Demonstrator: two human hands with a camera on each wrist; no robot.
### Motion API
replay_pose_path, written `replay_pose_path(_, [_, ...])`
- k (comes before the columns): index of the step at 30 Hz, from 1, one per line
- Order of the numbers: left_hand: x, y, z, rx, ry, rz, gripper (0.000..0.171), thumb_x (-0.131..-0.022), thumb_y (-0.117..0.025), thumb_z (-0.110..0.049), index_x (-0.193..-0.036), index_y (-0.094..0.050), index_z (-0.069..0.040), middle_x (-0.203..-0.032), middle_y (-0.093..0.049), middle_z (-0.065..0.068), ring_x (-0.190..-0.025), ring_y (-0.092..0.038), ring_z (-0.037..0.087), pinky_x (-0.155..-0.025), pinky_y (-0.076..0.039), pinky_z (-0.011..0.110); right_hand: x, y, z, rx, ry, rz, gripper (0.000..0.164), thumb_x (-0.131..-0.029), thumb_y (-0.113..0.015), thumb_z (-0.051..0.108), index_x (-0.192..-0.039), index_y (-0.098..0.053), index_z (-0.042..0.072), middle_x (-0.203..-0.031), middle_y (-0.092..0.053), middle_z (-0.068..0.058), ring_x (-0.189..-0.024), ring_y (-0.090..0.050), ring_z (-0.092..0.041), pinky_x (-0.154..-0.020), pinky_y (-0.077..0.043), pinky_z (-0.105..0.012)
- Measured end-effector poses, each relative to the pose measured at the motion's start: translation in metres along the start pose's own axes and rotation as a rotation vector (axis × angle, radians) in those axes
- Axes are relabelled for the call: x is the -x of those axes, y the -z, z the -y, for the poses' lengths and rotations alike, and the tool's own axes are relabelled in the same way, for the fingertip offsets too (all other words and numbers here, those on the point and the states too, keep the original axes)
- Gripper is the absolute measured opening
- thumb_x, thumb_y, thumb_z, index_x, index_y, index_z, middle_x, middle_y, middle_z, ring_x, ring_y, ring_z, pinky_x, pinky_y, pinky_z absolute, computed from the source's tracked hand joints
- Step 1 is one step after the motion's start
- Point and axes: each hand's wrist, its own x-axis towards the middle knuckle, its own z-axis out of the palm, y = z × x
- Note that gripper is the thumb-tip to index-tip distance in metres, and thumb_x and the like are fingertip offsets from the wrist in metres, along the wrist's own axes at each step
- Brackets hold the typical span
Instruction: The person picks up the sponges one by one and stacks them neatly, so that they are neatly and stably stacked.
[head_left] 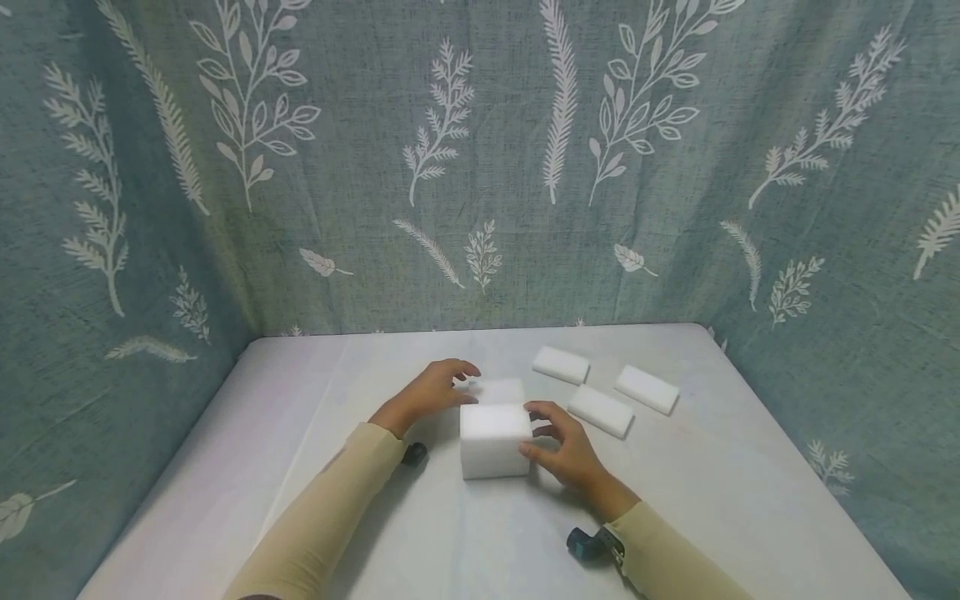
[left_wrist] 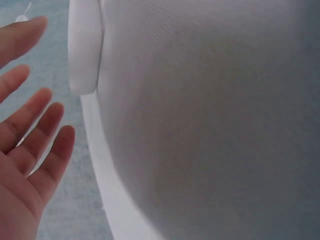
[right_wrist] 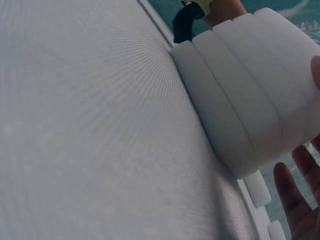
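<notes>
A stack of several flat white blocks (head_left: 495, 454), foam-like with rounded edges, stands in the middle of the table. Its layers (right_wrist: 235, 95) show one on another in the right wrist view. My right hand (head_left: 562, 446) is at the stack's right side, thumb near the front corner and fingertips by the top edge; whether they press on it I cannot tell. Behind the stack lies another white block (head_left: 501, 390), partly hidden. Beside that block's left end is my left hand (head_left: 435, 390), its fingers (left_wrist: 37, 120) spread and loosely bent with nothing between them.
Three loose white blocks lie right of the stack: a back one (head_left: 561, 365), a nearer one (head_left: 600, 410) and a far right one (head_left: 647, 389). Green leaf-patterned curtains (head_left: 480, 167) enclose the white table (head_left: 720, 467) at the back and sides.
</notes>
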Motion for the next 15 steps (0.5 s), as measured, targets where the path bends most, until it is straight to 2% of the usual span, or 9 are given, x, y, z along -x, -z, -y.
replay_pose_path(2, [-0.003, -0.002, 0.0, -0.006, 0.0, 0.007, 0.042, -0.083, -0.079, -0.019, -0.123, -0.065, -0.014, -0.122, -0.062, 0.001, -0.113, -0.056, 0.023, -0.093, -0.047, 0.044, 0.001, -0.001, -0.003, 0.004, 0.012, -0.004, 0.055, -0.078, -0.078, 0.001, -0.128, -0.055, 0.002, -0.123, -0.058, -0.011, -0.109, -0.057, -0.022, -0.08, -0.056, -0.04])
replay_pose_path(8, [-0.011, -0.008, 0.003, -0.013, -0.027, 0.034, 0.04, -0.084, -0.077, -0.017, -0.122, -0.065, -0.014, -0.126, -0.061, 0.004, -0.115, -0.055, 0.025, -0.095, -0.047, 0.044, -0.004, 0.004, 0.022, 0.01, 0.018, 0.004, 0.052, -0.077, -0.076, -0.006, -0.124, -0.053, -0.008, -0.119, -0.059, -0.02, -0.107, -0.058, -0.026, -0.078, -0.055, -0.048])
replay_pose_path(11, [-0.013, -0.01, 0.005, -0.025, -0.025, 0.052, 0.041, -0.084, -0.076, -0.014, -0.124, -0.065, -0.015, -0.127, -0.06, 0.005, -0.115, -0.055, 0.026, -0.096, -0.046, 0.044, -0.004, 0.004, 0.021, 0.013, 0.036, 0.006, 0.051, -0.078, -0.075, -0.006, -0.124, -0.053, -0.01, -0.118, -0.059, -0.02, -0.106, -0.058, -0.026, -0.078, -0.055, -0.046])
replay_pose_path(15, [-0.014, -0.013, 0.005, -0.047, -0.02, 0.069, 0.042, -0.085, -0.075, -0.011, -0.125, -0.064, -0.014, -0.128, -0.06, 0.005, -0.114, -0.055, 0.026, -0.096, -0.046, 0.043, -0.001, 0.0, 0.003, 0.012, 0.016, 0.005, 0.052, -0.079, -0.075, -0.003, -0.127, -0.053, -0.003, -0.121, -0.059, -0.015, -0.108, -0.058, -0.023, -0.08, -0.055, -0.041])
